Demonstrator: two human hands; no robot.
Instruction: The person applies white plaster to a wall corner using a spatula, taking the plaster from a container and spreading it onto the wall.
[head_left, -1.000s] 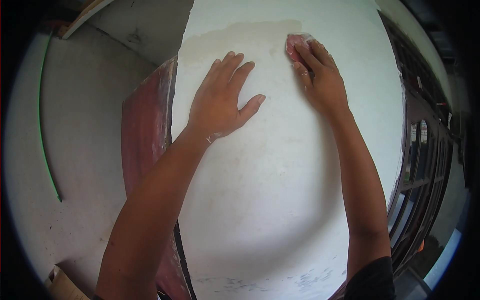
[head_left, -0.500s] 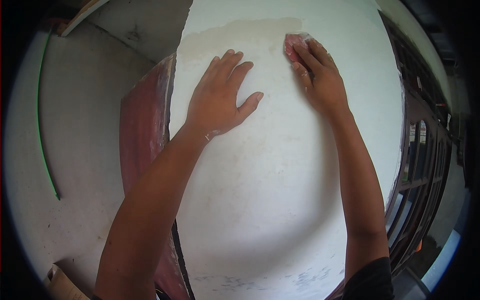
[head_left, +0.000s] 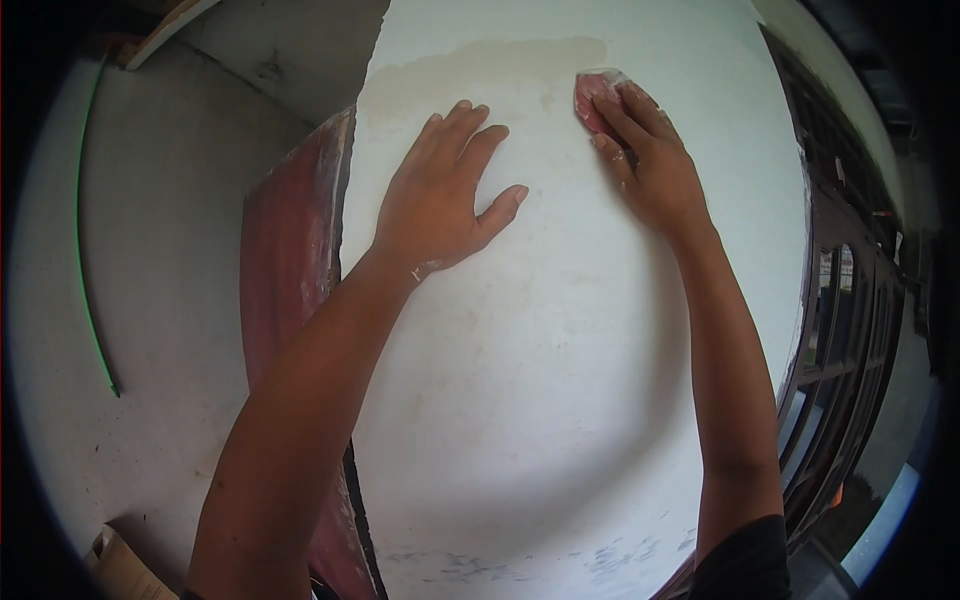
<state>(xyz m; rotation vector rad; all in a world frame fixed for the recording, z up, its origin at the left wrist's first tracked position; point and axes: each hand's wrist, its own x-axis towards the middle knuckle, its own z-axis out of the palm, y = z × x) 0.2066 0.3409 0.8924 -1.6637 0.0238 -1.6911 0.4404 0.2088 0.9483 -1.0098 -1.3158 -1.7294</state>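
Note:
My left hand (head_left: pixel 440 190) lies flat on a white-coated panel (head_left: pixel 530 320), its fingers spread and the thumb pointing right. Nothing is in it. Farther right and a little higher, my right hand (head_left: pixel 660 175) presses a folded piece of red sandpaper (head_left: pixel 590 98) against the same surface. White dust marks the sandpaper and that hand's thumb. Fingers cover most of the sheet's right part, and its underside is hidden against the panel. A beige, damp-looking patch (head_left: pixel 480 68) spreads above both hands.
Left of the panel's rough edge stands a dark red board (head_left: pixel 290 240). A thin green strip (head_left: pixel 79 220) runs along the grey surface at far left. Dark window frames (head_left: pixel 840 300) line the right side. A brown cardboard piece (head_left: pixel 128 572) sits at lower left.
My right hand has slid slightly right and down with the sandpaper. My left hand stays in nearly the same place, flat on the panel.

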